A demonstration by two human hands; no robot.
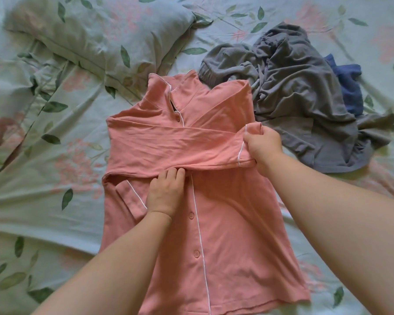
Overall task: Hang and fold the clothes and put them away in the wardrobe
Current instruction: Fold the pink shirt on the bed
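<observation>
A pale green floral-print pillow (pixel 96 35) is lying at the upper left of a bed (pixel 43 155) that is covered in a matching leaf-and-flower sheet. At the centre, a salmon-pink button-front pyjama shirt (pixel 225 235) with white piping is being spread flat on the bed, collar away from the viewer, with one long sleeve (pixel 180 144) being folded across its chest. The left hand (pixel 165 193) is being rested on the shirt front, its fingers (pixel 176 175) bent together at the sleeve's lower edge; whether cloth is being pinched cannot be told. The sleeve's cuff is being gripped by the right hand (pixel 263 146), fingers clamped around it. Just beyond, to the right, a crumpled grey jersey garment (pixel 300 87) is lying heaped, with a blue cloth (pixel 348 87) partly tucked behind it.
</observation>
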